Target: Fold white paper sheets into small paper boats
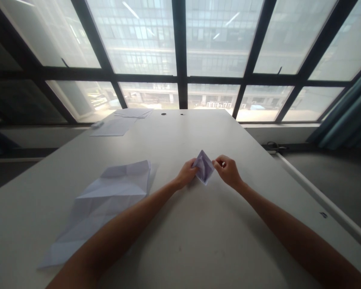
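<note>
A small folded piece of paper [203, 165], diamond-shaped with an opening along its middle, is held up just above the white table [180, 224]. My left hand [187, 173] grips its left corner, the thumb lying over the front. At the right corner, my right hand [228, 170] pinches the paper's edge between thumb and index finger. To the left of my left forearm lies a large creased sheet of paper [114, 186], its fold lines standing up a little; the forearm covers part of it.
Flat white sheets [116, 125] lie at the table's far left. Two small dark round spots, one a disc [163, 114], are near the far edge. Large windows [213, 40] rise behind the table. A white rail [321, 196] runs along the right, below a blue curtain [343, 108].
</note>
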{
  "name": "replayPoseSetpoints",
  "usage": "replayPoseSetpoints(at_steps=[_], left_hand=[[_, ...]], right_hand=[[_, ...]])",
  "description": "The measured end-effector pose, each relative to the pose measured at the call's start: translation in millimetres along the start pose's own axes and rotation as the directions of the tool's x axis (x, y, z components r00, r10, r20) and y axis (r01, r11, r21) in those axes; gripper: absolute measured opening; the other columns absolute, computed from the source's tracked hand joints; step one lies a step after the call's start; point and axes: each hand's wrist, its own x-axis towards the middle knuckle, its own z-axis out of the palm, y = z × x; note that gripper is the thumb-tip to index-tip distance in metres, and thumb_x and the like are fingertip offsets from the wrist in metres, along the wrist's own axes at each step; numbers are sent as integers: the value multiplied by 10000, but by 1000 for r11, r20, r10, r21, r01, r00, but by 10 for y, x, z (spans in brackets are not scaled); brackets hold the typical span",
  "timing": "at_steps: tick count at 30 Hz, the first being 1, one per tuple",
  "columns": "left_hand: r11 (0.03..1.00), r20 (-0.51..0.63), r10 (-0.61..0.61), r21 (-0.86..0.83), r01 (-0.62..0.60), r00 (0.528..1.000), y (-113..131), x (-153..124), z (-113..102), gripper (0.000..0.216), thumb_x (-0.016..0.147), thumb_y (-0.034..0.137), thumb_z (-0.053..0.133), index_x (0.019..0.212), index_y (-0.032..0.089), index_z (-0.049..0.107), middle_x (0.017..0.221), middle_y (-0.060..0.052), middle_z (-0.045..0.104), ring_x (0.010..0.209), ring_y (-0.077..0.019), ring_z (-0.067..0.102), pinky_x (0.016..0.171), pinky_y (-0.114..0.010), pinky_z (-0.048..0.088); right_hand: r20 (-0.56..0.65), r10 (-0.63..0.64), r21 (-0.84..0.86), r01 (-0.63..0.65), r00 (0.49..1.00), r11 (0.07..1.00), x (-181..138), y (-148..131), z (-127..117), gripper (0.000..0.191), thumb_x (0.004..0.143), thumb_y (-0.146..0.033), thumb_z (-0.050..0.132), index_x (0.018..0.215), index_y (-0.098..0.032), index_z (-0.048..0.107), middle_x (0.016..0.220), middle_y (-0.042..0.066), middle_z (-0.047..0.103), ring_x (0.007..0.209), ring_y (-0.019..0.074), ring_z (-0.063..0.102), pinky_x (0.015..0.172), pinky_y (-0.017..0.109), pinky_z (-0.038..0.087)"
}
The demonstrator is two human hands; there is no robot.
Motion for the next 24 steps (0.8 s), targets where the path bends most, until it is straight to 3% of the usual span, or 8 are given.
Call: replayPoseSetpoints(at_steps=[3, 7, 13, 17, 21, 24], left_hand=[[999, -39, 24, 32, -23, 999, 6, 1, 19, 172, 758, 171, 557, 888, 136, 663, 789, -9, 652, 716, -141, 560, 647, -231, 437], [997, -53, 57, 52, -54, 997, 67, -9, 30, 151, 753, 159, 586, 862, 127, 685, 786, -24, 670, 719, -148, 580, 644, -235, 452], [992, 13, 5, -130, -3, 1000, 56, -12, 43, 430, 800, 336, 696, 1180, 140, 653, 1115, -120, 644, 839, -191, 633, 655, -274, 534], [978, -172, -32, -208, -5, 985, -20, -6, 60, 611, 829, 449, 685, 1353, 181, 521, 1337, -172, 473, 943, -216, 608, 624, -278, 560], [986, -342, -36, -168, -24, 939, -64, 18, 75, 453, 909, 338, 540, 1326, 167, 499, 1241, -144, 528, 881, -179, 590, 611, -261, 548], [986, -365, -53, -168, -10, 930, -63, 27, 82, 362, 892, 261, 510, 1239, 162, 536, 1176, -121, 566, 833, -162, 589, 587, -245, 531]], right_hand=[[126, -48, -184, 71, 991, 980, -30, -178, -37, 283, 826, -391, 610, 606, -216, 583, 632, 18, 627, 581, 153, 507, 576, 287, 347], [221, 15, -280, 49, 975, 959, -44, -311, 18, 201, 790, -355, 635, 635, -227, 644, 615, 15, 657, 563, 162, 549, 552, 283, 326], [214, 37, -305, 31, 976, 952, 139, -177, 14, 171, 751, -287, 606, 606, -216, 661, 596, 21, 660, 536, 157, 546, 523, 278, 323], [250, 102, -306, -21, 963, 952, 612, 107, -76, 171, 716, -259, 598, 580, -195, 681, 557, 20, 641, 547, 157, 564, 516, 262, 344], [196, 248, -430, -145, 949, 891, 1330, 411, -21, 154, 710, -269, 629, 629, -176, 720, 611, 43, 667, 581, 167, 589, 512, 257, 367], [194, 309, -470, -188, 931, 862, 1838, 548, 178, 135, 708, -262, 664, 666, -154, 732, 662, 66, 689, 627, 178, 619, 542, 255, 410]])
